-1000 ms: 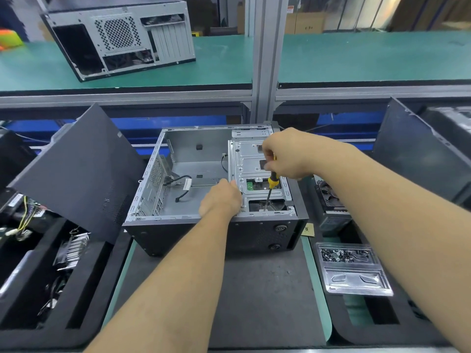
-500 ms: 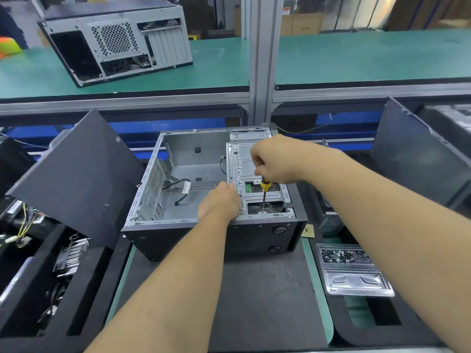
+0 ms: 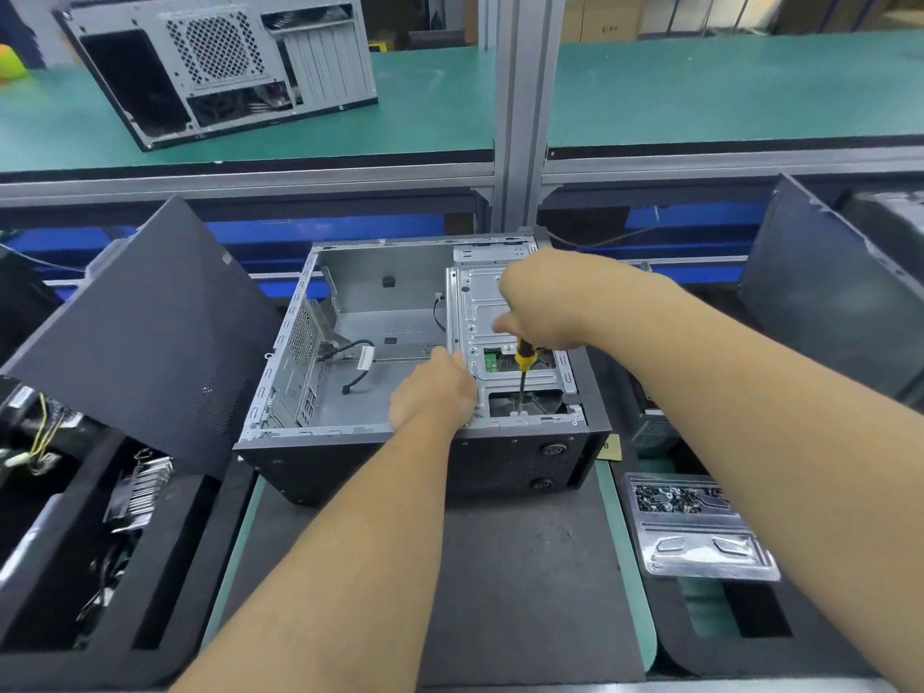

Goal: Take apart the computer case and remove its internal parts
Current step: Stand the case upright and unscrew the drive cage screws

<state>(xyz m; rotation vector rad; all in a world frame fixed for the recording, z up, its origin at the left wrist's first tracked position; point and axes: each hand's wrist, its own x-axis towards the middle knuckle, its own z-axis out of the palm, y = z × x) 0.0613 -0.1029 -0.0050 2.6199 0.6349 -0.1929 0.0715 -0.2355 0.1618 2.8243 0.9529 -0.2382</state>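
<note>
An open computer case [image 3: 350, 442] lies on its side on a dark mat, its bay mostly bare with a loose black cable [image 3: 357, 360] inside. A silver drive cage [image 3: 480, 297] fills the case's right part. My right hand [image 3: 545, 305] grips a yellow-and-black screwdriver [image 3: 522, 372] upright, tip down at the cage's near edge. My left hand [image 3: 435, 392] rests on the cage's left near corner; its fingers curl over the edge, partly hidden.
A black side panel [image 3: 145, 337] leans at the left over a foam tray [image 3: 190, 567] of removed parts. A clear screw tray [image 3: 695, 527] lies at the right, another panel [image 3: 820, 302] beyond it. A second case [image 3: 220, 67] stands on the green shelf behind.
My right hand with the screwdriver has shifted slightly left along the cage and turned a little. My left hand stays at the cage's corner.
</note>
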